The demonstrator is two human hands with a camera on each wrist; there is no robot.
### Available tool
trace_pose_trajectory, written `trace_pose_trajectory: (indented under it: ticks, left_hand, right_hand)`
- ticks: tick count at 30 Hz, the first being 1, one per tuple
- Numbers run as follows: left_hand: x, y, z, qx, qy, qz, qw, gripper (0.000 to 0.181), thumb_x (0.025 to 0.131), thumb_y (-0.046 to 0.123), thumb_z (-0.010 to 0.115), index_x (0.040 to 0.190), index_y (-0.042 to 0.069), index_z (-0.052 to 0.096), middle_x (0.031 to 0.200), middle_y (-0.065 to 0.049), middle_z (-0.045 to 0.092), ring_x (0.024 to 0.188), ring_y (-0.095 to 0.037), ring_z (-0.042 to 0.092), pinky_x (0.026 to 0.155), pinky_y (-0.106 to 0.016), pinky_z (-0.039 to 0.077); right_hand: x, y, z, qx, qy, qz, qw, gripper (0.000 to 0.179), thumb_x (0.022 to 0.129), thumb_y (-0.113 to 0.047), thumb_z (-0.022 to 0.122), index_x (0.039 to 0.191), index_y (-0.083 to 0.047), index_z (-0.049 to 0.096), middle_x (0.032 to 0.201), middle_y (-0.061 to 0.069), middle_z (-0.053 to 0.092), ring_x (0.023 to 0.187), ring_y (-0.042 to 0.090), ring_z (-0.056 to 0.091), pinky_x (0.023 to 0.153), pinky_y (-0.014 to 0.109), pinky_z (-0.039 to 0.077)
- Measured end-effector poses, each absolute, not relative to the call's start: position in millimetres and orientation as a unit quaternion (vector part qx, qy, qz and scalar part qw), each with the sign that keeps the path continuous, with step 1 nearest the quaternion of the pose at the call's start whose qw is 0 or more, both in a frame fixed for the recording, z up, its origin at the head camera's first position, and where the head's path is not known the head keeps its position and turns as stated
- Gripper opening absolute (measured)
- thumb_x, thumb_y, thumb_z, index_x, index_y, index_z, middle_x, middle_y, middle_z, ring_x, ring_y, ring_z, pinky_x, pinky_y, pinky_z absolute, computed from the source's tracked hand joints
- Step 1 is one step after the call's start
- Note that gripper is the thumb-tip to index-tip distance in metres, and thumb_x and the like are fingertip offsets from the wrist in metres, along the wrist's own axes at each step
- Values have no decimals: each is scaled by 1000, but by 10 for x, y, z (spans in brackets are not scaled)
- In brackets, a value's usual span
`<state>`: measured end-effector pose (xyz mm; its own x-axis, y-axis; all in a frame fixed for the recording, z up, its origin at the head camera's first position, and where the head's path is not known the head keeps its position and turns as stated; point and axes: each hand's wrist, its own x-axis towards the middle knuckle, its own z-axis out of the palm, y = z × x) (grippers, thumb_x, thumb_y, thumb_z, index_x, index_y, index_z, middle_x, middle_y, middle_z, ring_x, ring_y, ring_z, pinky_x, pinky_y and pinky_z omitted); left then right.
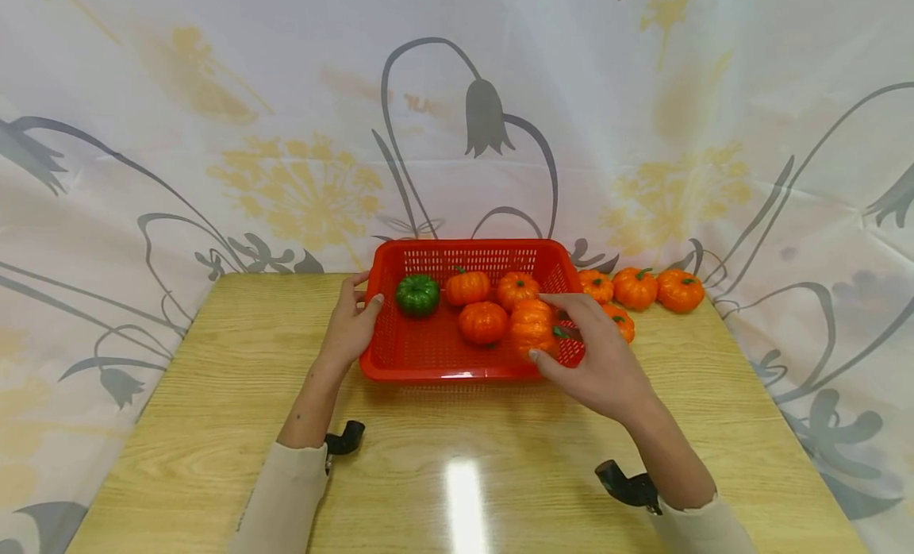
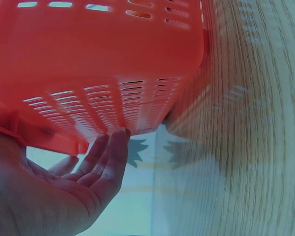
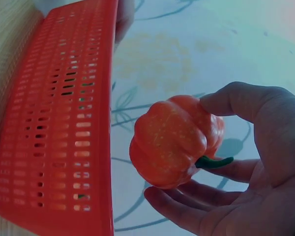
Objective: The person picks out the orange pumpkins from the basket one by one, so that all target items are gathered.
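In the head view, a red basket (image 1: 428, 375) stands on the wooden table (image 1: 214, 427); the left hand (image 1: 353, 320) grips its left rim, thumb on top, while the right hand (image 1: 607, 359) holds an orange pumpkin (image 1: 531, 329) over the basket's right part. Inside the basket are a green pumpkin (image 1: 417, 295) near its left wall and three other orange pumpkins (image 1: 467, 288) farther right; four loose pumpkins (image 1: 635, 288) sit to the basket's right. In the left wrist view, the left hand's fingers reach under the rim, along the basket's outer wall. In the right wrist view, the held pumpkin is pinched between thumb and fingers, above the basket's rim and apart from it, green stem (image 3: 214, 162) towards the palm. The step in hand looks like carrying one pumpkin across the basket, though which way cannot be told; the next move seems to call for a steady basket and a pumpkin kept clear of the rim.
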<state>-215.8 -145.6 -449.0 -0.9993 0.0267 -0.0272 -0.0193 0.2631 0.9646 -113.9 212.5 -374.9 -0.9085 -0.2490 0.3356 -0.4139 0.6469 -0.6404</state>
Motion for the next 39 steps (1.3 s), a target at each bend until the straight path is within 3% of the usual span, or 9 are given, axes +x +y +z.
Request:
trace_pose_trajectory:
  ticks: [4, 9, 16, 20, 26, 29, 33, 36, 39]
  left_hand:
    - [-2151, -1450, -4475, 2, 793, 609, 21, 57, 113, 22, 49, 165, 14, 28, 141, -25, 52, 120, -45, 65, 96, -56, 59]
    - [-2154, -1439, -4460, 3, 790, 612, 23, 57, 113, 22, 49, 165, 14, 28, 140, -25, 53, 120, -44, 65, 96, -57, 59]
    - [-2159, -1436, -4470, 2, 792, 611, 21, 56, 113, 21, 49, 164, 13, 28, 140, -24, 53, 119, -44, 65, 95, -55, 60]
    - [-2158, -1444, -4478, -1, 790, 612, 22, 56, 113, 22, 49, 164, 14, 28, 140, -24, 53, 119, -44, 66, 95, -56, 60]
    - [-2155, -1443, -4480, -5, 788, 615, 24, 56, 113, 22, 49, 165, 14, 28, 140, -25, 53, 120, -43, 66, 95, -55, 60]
    - [-2161, -1437, -4483, -3, 788, 616, 23, 55, 113, 21, 49, 164, 14, 29, 139, -25, 53, 119, -44, 65, 94, -55, 60]
    - [-2160, -1433, -4477, -3, 790, 613, 22, 55, 113, 22, 49, 164, 14, 29, 140, -24, 53, 119, -44, 66, 94, -55, 60]
    - [-2161, -1439, -4474, -4, 791, 611, 22, 55, 113, 22, 49, 164, 15, 29, 139, -23, 53, 118, -42, 66, 93, -55, 61]
    - [-2158, -1444, -4475, -5, 789, 613, 24, 55, 113, 23, 49, 164, 15, 29, 139, -23, 54, 118, -41, 66, 93, -54, 61]
  right_hand:
    - [-1117, 2201, -3732, 174, -909, 360, 121, 63, 87, -18, 84, 145, -16, 60, 140, 2, 59, 126, 22, 57, 101, 43, 53]
    - [-1101, 2298, -3719, 166, -906, 372, 116, 63, 87, -13, 86, 144, -14, 60, 137, 4, 58, 123, 22, 58, 100, 41, 59]
    - [-1097, 2406, -3706, 162, -894, 404, 108, 62, 89, -9, 84, 145, -10, 59, 133, 7, 57, 118, 25, 59, 94, 49, 60]
    - [-1118, 2463, -3694, 155, -897, 399, 113, 64, 89, -8, 84, 147, -11, 58, 135, 9, 56, 119, 25, 59, 94, 43, 60]
    - [-1139, 2562, -3678, 138, -902, 389, 130, 66, 88, -7, 83, 148, -8, 56, 138, 13, 54, 125, 33, 56, 99, 57, 55]
    - [-1151, 2624, -3677, 130, -903, 385, 139, 66, 88, -8, 83, 149, -9, 56, 138, 13, 53, 124, 33, 57, 102, 35, 57]
    - [-1179, 2699, -3675, 125, -902, 384, 151, 66, 88, -8, 83, 149, -10, 57, 136, 13, 53, 121, 33, 59, 95, 8, 45]
    - [-1203, 2746, -3678, 124, -903, 381, 154, 66, 89, -9, 83, 150, -10, 57, 135, 14, 54, 120, 35, 59, 100, 27, 56]
    - [-1222, 2798, -3694, 113, -907, 376, 151, 64, 90, -10, 82, 149, -12, 58, 137, 13, 54, 121, 36, 60, 102, 45, 57]
